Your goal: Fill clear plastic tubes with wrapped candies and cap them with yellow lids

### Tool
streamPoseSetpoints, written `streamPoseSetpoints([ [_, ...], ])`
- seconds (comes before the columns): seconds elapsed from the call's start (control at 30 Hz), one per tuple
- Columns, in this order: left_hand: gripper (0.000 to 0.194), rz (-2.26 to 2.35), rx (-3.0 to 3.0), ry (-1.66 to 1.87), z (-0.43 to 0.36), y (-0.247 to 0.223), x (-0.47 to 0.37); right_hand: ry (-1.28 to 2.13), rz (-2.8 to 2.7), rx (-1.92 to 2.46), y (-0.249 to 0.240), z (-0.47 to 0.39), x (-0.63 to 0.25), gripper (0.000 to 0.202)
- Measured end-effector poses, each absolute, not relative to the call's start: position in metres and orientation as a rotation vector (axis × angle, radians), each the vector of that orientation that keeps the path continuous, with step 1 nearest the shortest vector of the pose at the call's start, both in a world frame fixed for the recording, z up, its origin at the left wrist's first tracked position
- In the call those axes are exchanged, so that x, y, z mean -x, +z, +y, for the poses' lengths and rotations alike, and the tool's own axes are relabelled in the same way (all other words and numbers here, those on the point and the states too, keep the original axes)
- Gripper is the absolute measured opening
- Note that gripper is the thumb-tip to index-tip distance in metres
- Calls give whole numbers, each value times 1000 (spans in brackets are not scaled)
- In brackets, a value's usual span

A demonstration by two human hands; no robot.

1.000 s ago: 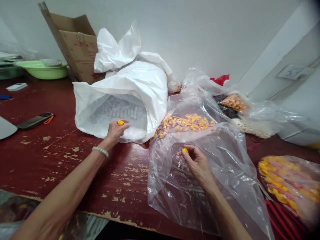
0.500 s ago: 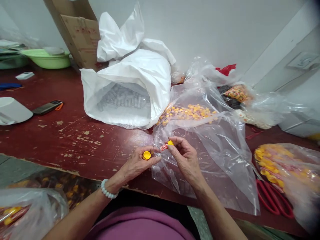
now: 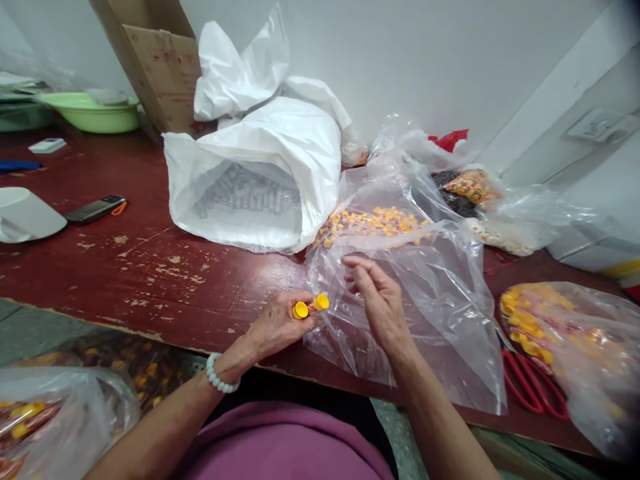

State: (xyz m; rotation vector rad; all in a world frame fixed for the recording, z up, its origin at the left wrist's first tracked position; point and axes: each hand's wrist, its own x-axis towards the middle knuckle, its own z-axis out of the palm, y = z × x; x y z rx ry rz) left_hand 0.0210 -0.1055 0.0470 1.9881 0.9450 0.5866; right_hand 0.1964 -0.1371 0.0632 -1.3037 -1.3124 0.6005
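Observation:
My left hand [image 3: 280, 320], with a pale bead bracelet at its wrist, is closed around two small tubes with yellow caps. One yellow cap [image 3: 300, 310] faces up at the fingers; the other yellow cap [image 3: 321, 303] sits beside it, with a bit of red and white below. Most of each tube is hidden in the hand. My right hand [image 3: 376, 297] hovers over the clear plastic bag [image 3: 440, 313], fingers loosely bent and apart, nothing seen in them. Just beyond it, many yellow-capped pieces [image 3: 390, 223] lie in that bag.
A white sack [image 3: 315, 147] of clear tubes stands open at the back. Red-handled scissors [image 3: 533, 383] and another bag of yellow-capped pieces [image 3: 540, 320] lie right. A phone [image 3: 95, 209], white container [image 3: 27, 213] and green basin [image 3: 95, 113] are left; a filled bag [image 3: 85, 407] sits below.
The right hand has let go of the yellow cap with the red-and-white piece and moved up and away. That cap now sits on the second tube in the left hand.

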Motion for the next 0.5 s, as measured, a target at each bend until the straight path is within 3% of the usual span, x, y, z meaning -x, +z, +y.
streamPoseSetpoints([
  [0.17, 14, 970, -2198, 541, -119, 39, -42, 344, -1382, 1309, 52, -116, -179, 29],
  [0.5, 18, 919, -1574, 574, -116, 32, -26, 589, -1115, 1373, 35, -120, -200, 33],
])
